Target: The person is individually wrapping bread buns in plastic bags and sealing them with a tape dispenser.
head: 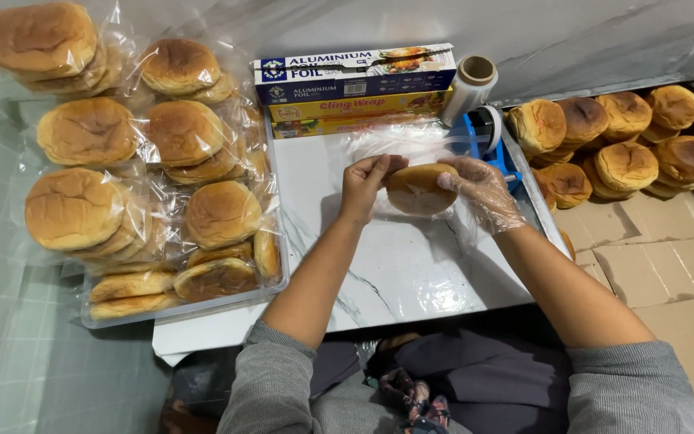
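Item: one bun (pixel 418 188), half in clear film (pixel 411 145), lay at the centre of the white marbled table (pixel 395 273). Left hand (pixel 365 183), bare, had its fingers pinched shut on the bun's edge at nine o'clock. Right hand (pixel 482 190), in a clear glove, curled closed around the bun at three o'clock. At twelve o'clock: a long blue foil box (pixel 355 74) stacked on a yellow wrap box (pixel 359 108). Bagged buns (pixel 146 161) at nine o'clock; loose buns (pixel 620 145) at two o'clock.
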